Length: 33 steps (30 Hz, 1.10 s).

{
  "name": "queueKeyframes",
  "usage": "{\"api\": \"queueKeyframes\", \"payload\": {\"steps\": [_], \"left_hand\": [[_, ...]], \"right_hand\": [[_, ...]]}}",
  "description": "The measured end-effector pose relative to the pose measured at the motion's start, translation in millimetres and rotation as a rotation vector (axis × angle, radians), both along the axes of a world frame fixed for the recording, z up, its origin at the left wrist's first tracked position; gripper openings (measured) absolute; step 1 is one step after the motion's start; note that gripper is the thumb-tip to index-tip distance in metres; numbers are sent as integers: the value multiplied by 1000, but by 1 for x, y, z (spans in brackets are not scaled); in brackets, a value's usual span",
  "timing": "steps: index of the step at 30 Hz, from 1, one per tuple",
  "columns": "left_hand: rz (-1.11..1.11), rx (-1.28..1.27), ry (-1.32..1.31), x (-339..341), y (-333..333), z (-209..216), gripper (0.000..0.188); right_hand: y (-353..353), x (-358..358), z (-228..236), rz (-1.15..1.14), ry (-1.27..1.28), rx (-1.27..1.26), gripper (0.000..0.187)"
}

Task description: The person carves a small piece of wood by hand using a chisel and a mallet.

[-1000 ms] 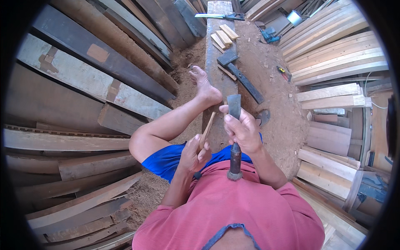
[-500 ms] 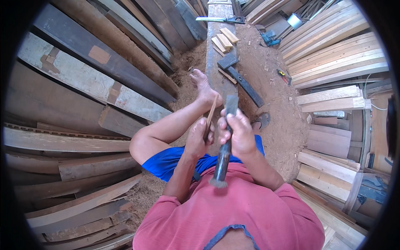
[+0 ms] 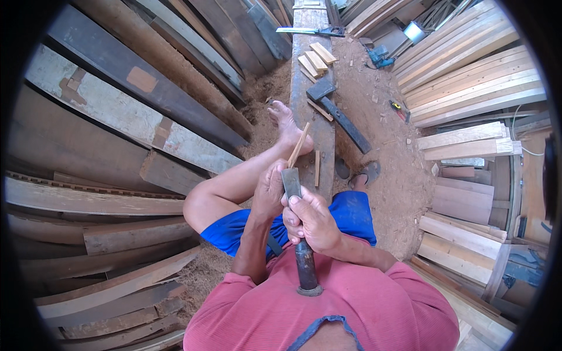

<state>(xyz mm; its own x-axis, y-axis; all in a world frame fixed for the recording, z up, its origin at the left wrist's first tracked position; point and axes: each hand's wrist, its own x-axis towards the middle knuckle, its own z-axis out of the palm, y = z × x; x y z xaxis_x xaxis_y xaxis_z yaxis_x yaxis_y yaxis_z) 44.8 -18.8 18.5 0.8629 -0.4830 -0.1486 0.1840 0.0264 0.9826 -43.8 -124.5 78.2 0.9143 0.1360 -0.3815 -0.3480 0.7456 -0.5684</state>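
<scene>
You've got a sawdust-covered floor (image 3: 395,181) with small wood chips scattered on it, and a long narrow plank bench (image 3: 299,90) running away ahead of you. Left of you, wide boards (image 3: 76,140), mostly dark or brown, one worn white, stand on edge in close rows; to your right, pale planks (image 3: 471,82) are stacked, shorter pieces (image 3: 459,236) nearer you, and light reads brighter on that side.

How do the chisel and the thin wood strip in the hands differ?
The chisel is in the right hand; the wood strip is in the left hand. The chisel has a grey blade and dark handle; the wood strip is plain brown. The chisel looks thicker; the wood strip looks slimmer. Both are long and narrow.
</scene>
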Motion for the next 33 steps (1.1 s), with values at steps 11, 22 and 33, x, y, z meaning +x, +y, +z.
{"api": "queueKeyframes", "payload": {"steps": [11, 22, 33], "left_hand": [[51, -44, 195, -28, 13, -19, 42], [-16, -29, -29, -28, 5, 3, 40], [-40, -167, 389, -56, 54, -20, 51]], "right_hand": [[-31, 6, -4, -200, 30, 77, 16], [-5, -4, -4, -61, -59, -5, 19], [-69, -3, 3, -283, -122, -258, 23]]}}
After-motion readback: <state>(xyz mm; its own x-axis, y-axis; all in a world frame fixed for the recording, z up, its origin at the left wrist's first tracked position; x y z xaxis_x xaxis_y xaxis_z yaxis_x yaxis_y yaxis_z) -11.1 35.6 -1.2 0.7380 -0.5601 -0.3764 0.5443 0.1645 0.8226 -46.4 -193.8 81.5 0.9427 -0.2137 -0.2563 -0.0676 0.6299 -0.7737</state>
